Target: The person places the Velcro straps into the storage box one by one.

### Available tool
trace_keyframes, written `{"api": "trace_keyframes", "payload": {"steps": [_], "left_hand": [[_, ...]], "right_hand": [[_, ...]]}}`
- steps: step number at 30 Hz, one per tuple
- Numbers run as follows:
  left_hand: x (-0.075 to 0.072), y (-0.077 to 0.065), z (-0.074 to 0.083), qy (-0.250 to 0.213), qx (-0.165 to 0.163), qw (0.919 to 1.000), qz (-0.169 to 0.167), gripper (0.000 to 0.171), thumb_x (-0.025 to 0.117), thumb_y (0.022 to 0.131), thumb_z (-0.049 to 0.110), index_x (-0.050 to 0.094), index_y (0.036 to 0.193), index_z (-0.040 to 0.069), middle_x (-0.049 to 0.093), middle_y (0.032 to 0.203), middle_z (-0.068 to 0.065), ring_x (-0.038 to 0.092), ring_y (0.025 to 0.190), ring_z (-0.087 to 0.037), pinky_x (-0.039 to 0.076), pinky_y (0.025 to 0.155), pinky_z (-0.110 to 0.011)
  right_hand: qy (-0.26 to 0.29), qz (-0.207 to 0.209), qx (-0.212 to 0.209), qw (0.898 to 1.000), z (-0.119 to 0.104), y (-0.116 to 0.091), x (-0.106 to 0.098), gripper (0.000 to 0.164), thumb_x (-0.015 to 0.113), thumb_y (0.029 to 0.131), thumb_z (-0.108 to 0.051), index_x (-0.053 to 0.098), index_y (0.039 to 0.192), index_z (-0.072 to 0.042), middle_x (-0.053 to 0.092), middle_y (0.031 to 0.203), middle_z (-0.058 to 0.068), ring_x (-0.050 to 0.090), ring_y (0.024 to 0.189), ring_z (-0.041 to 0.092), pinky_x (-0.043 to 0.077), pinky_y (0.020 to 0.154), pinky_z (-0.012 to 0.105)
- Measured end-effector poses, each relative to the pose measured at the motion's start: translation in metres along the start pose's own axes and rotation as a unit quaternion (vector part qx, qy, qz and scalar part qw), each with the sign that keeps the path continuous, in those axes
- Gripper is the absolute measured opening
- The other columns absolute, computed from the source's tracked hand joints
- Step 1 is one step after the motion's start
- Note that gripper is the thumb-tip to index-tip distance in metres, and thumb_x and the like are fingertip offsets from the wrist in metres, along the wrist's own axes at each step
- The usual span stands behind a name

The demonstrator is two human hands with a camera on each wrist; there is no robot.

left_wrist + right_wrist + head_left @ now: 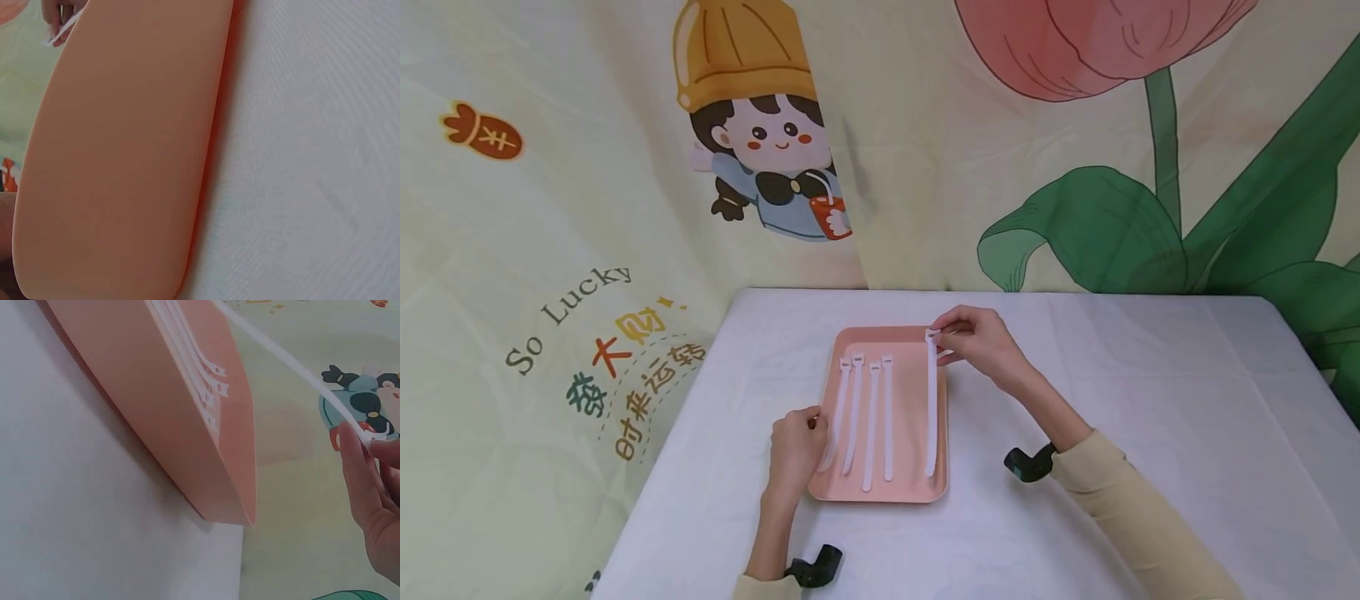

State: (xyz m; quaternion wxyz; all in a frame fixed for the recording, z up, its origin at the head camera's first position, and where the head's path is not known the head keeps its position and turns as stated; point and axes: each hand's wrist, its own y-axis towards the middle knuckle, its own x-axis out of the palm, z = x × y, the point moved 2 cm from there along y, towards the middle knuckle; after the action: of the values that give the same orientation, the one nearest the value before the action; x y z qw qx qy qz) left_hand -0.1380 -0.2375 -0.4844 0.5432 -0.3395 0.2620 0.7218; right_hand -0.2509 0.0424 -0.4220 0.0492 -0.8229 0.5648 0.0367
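A pink tray (910, 417) lies on the table, long side running away from me. My right hand (976, 343) pinches the slotted head of a white cable tie (932, 408) between thumb and fingers, above the tray's far right corner. In the right wrist view that tie (287, 359) slants from the fingertips, raised over the rim. Several more white cable ties (870, 425) lie side by side in the tray's left half, heads toward the far end. My left hand (797, 446) holds the tray's left rim with curled fingers; the left wrist view shows only a sliver of it.
A white cloth covers the table (1135, 400), which ends at the back against a printed curtain (917, 208). A black wrist camera (816, 567) sits on the left wrist and another black camera (1028, 463) on the right.
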Motion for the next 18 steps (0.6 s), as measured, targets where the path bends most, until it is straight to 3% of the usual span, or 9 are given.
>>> {"api": "trace_keyframes", "payload": {"steps": [11, 18], "left_hand": [[0.001, 0.000, 0.002, 0.000, 0.001, 1.0000, 0.002, 0.028, 0.059, 0.098, 0.003, 0.071, 0.118, -0.012, 0.074, 0.090, -0.023, 0.058, 0.060, -0.016, 0.046, 0.052, -0.026], [0.000, 0.000, 0.002, 0.001, 0.004, 1.0000, 0.004, 0.027, 0.059, 0.098, 0.003, 0.072, 0.117, -0.011, 0.074, 0.088, -0.022, 0.059, 0.060, -0.016, 0.047, 0.052, -0.026]], "right_hand": [[0.003, -0.009, 0.035, 0.999, 0.018, 0.016, 0.021, 0.025, 0.068, 0.096, -0.001, 0.066, 0.119, 0.006, 0.070, 0.107, 0.022, 0.072, 0.086, 0.026, 0.061, 0.083, 0.049], [-0.020, -0.037, 0.047, 0.998, 0.019, 0.025, 0.034, 0.031, 0.066, 0.097, 0.000, 0.067, 0.127, 0.005, 0.069, 0.107, 0.019, 0.074, 0.077, 0.025, 0.060, 0.084, 0.050]]}}
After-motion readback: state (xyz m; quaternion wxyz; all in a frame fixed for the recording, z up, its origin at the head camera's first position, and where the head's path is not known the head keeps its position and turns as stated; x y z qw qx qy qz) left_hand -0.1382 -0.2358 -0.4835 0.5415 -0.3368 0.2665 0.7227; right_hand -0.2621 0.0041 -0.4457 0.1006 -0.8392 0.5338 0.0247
